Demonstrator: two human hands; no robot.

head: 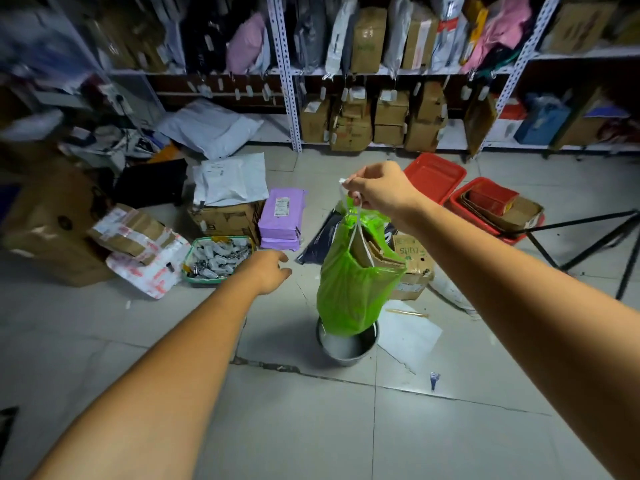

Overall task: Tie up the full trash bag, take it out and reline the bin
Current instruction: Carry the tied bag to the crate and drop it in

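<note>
A bright green trash bag hangs in the air from its white drawstring, with cardboard pieces showing through its open top. My right hand is closed on the drawstring above the bag. The bag's bottom sits just over the rim of a small grey bin on the floor, whose inside looks pale and bare. My left hand floats left of the bag at its mid height, fingers loosely apart and holding nothing.
Parcels crowd the floor behind the bin: a purple mailer stack, taped cardboard boxes, a green basket of small items, red trays. A white sheet lies right of the bin. Black tripod legs stand at right. Shelving lines the back.
</note>
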